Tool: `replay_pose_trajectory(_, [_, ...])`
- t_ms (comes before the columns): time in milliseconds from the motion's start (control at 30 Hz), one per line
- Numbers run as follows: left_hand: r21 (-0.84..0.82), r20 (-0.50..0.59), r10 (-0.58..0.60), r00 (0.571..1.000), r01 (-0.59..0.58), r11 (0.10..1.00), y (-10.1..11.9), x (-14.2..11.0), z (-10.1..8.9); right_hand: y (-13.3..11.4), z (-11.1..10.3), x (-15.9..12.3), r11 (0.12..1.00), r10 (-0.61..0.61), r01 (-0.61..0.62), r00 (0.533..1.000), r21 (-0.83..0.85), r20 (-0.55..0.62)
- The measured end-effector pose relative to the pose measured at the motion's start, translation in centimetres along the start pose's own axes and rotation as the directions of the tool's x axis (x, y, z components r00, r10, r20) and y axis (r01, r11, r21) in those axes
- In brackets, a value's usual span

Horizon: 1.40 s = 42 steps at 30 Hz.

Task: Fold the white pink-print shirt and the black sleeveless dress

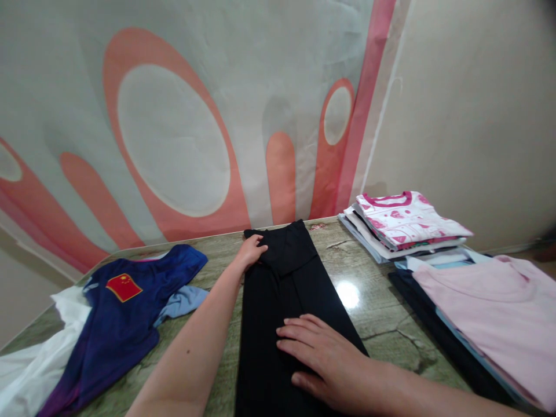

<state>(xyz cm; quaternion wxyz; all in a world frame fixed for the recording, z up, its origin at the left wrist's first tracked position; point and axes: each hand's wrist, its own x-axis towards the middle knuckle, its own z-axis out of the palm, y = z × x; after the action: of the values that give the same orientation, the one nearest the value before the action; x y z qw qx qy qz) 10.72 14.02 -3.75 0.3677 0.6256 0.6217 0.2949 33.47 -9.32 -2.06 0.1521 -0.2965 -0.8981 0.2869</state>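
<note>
A black garment lies folded lengthwise down the middle of the marbled table. My left hand reaches to its far left corner, fingers curled and pinching the black fabric there. My right hand lies flat on the near part of the garment, fingers stretched out and pressing it down.
A blue jersey with a red flag patch lies crumpled at left over white cloth and a light blue piece. At right stand a stack topped by a white and pink shirt and a nearer stack topped by a pale pink shirt. A patterned wall hanging is behind.
</note>
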Motion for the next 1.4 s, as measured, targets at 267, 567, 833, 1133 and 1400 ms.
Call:
replay_pose_trajectory(267, [-0.329,0.152,0.032,0.988,0.02,0.944,1.9,-1.3,1.4,0.0,-0.2,0.1,1.0,-0.007,0.007,1.0,0.002,0.003])
replay_pose_trajectory(567, [-0.248,0.121,0.162,0.979,-0.128,0.96,3.4,-2.6,3.4,0.0,-0.1,0.1,1.0,-0.014,0.014,1.0,-0.005,-0.006])
replay_pose_trajectory(833, [-0.304,0.337,-0.025,0.941,0.134,0.943,3.6,-2.5,-1.5,-0.1,-0.2,0.1,1.0,-0.012,0.012,1.0,-0.006,-0.006])
replay_pose_trajectory(1133, [-0.301,0.532,0.07,0.844,0.112,0.947,3.4,-3.2,-3.9,0.0,-0.2,0.0,1.0,-0.009,0.009,1.0,-0.013,-0.006])
replay_pose_trajectory(1400, [-0.322,0.377,-0.028,0.926,0.159,0.933,0.6,-1.4,-3.8,0.4,0.3,0.4,0.999,-0.04,0.04,0.999,-0.02,-0.011])
